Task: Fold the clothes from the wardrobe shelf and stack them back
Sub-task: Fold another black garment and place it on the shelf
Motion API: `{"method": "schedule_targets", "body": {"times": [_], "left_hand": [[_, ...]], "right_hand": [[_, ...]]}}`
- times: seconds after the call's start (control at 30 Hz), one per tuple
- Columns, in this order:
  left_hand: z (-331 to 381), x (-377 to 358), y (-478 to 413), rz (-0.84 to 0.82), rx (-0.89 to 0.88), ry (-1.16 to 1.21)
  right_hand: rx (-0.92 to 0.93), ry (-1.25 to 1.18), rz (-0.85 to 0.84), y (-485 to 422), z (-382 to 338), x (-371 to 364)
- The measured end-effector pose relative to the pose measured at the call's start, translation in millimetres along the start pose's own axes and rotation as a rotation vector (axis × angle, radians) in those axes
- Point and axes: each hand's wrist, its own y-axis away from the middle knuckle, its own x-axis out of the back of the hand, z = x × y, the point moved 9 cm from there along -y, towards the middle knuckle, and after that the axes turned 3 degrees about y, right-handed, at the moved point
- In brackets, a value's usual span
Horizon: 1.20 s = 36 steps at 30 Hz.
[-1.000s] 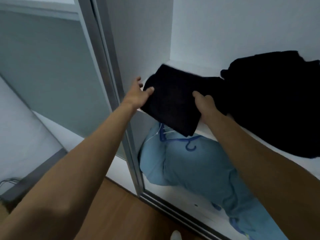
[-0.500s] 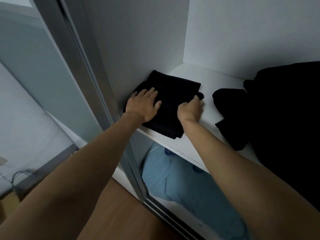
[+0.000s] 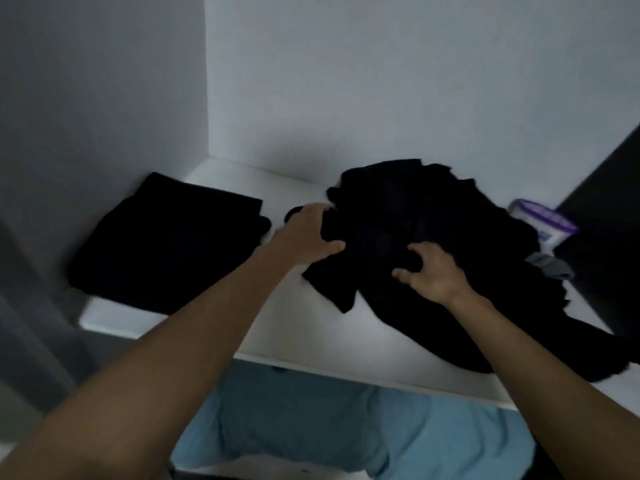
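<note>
A folded black garment (image 3: 169, 237) lies flat at the left end of the white wardrobe shelf (image 3: 346, 337), against the side wall. To its right sits a crumpled pile of black clothes (image 3: 433, 220). My left hand (image 3: 308, 237) rests on the pile's left edge, fingers curling around a fold of the dark cloth. My right hand (image 3: 433, 275) presses on the front of the pile with fingers bent like claws into the fabric. Whether either hand has a firm hold is hard to tell in the dim light.
A white and purple container (image 3: 540, 226) stands at the back right of the shelf, with a grey cloth (image 3: 550, 268) in front of it. A dark panel (image 3: 602, 209) bounds the right side. Light blue clothes (image 3: 346, 427) hang below the shelf.
Both hands have left the folded garment, which now lies on the shelf's left end, and have moved right onto the crumpled black pile. The view has shifted right.
</note>
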Motion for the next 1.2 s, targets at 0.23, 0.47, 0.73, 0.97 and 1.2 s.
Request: {"method": "schedule_targets", "body": {"times": [0.23, 0.47, 0.73, 0.97, 1.2], "left_hand": [[19, -58, -13, -0.064, -0.036, -0.090], [23, -29, -9, 0.067, -0.010, 0.420], [43, -22, 11, 0.073, 0.130, 0.192], [120, -116, 61, -0.496, 0.131, 0.454], [142, -187, 95, -0.438, 0.171, 0.374]], "right_hand": [[-0.034, -0.087, 0.303, 25, 27, 13], [0.017, -0.696, 0.605, 65, 35, 71], [0.141, -1.029, 0.141, 116, -11, 36], [0.346, -0.731, -0.363, 205, -5, -29], [0.364, -0.573, -0.390, 239, 40, -57]]}}
